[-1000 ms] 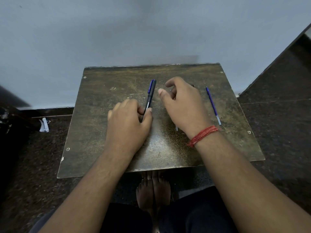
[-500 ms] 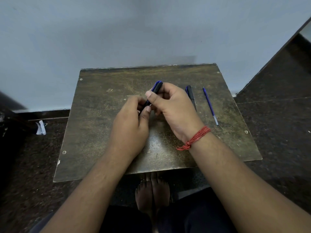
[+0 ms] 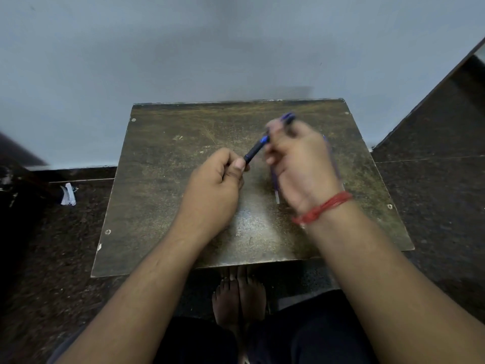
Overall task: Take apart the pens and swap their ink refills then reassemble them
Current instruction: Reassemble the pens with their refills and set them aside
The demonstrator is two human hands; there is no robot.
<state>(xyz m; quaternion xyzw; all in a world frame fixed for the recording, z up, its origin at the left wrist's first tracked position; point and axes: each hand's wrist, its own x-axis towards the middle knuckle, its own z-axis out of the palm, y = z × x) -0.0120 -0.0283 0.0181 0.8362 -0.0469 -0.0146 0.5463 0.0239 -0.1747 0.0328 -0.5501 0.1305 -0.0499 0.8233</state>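
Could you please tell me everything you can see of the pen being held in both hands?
The pen looks like dark plastic with a blue section near its upper end. It is held above the wooden board, slanting up to the right. The left hand pinches its lower end; the blurred right hand grips its upper end, where a blue-and-dark tip protrudes.

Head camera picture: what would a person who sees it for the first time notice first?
First, the two hands over the middle of the brown table, holding one dark pen between them: the left hand grips its near end, and the blurred right hand grips its far end. Next, the red thread bracelet on the right wrist. A refill lies on the table beside the right hand, partly hidden.
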